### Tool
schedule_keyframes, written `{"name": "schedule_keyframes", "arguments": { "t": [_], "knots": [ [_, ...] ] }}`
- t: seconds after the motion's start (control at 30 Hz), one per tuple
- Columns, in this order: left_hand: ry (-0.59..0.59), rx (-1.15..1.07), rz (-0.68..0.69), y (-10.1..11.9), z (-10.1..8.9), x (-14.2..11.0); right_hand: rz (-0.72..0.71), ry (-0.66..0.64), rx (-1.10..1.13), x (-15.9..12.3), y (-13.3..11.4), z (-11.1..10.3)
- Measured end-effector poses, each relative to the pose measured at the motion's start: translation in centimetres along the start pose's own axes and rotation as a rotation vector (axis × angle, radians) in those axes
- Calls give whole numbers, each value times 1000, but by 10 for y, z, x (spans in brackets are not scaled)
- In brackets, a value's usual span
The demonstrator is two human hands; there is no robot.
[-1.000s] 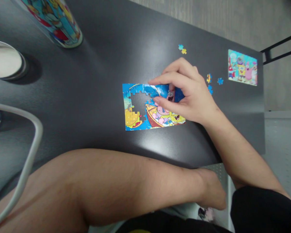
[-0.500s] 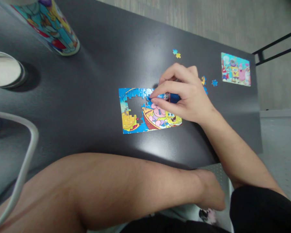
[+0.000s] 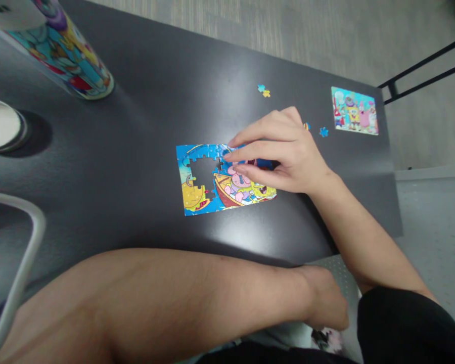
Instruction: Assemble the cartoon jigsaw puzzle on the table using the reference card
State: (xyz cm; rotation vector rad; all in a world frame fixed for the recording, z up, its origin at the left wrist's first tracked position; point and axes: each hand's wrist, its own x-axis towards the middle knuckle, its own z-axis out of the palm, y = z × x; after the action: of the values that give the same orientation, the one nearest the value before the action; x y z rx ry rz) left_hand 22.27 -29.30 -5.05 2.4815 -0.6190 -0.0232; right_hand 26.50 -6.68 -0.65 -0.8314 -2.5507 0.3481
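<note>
Several joined pieces make up a cartoon jigsaw puzzle (image 3: pixel 195 197) on the dark table, with a gap in its left part. Over its upper right side is my right hand (image 3: pixel 284 146). The fingers are apart, their tips touching or just above the blue pieces near the gap, and I see nothing held between them. Part of the puzzle is hidden under this hand. My left forearm lies across the front of the view, with my left hand (image 3: pixel 329 298) bent down at the wrist below the table edge; its fingers are hidden.
Loose pieces lie beyond my right hand: a blue puzzle piece (image 3: pixel 323 132) and a yellow puzzle piece (image 3: pixel 266 93) among them. A finished-looking cartoon picture (image 3: pixel 356 111) is at the right. On the left stand a printed tube (image 3: pixel 72 60), a round lidded container (image 3: pixel 0 126) and a white cable (image 3: pixel 34 237).
The fingers of my right hand have spread from a pinch at the puzzle. The view has shifted, so the tabletop things appear slightly farther left and lower. My left arm stays much the same.
</note>
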Motion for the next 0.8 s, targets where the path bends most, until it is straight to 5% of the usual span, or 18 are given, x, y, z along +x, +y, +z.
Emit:
{"name": "schedule_keyframes", "arguments": {
  "t": [0.23, 0.4, 0.6, 0.67, 0.8],
  "knots": [
    [-28, 4, -17, 3, -5, -1, -107, -73, -60, 1, 3, 3],
    [-34, -43, -22, 1, -15, -8, -164, 2, -95, 4, -2, -13],
    [-82, -88, -32, -4, -32, -25, 72, 549, -112, -12, 28, -50],
    [-103, -94, -36, -5, -37, -30, 214, 572, -130, -23, 45, -62],
    [-127, -93, -47, -5, -45, -37, 368, 365, 7, -47, 74, -83]
  ]
}}
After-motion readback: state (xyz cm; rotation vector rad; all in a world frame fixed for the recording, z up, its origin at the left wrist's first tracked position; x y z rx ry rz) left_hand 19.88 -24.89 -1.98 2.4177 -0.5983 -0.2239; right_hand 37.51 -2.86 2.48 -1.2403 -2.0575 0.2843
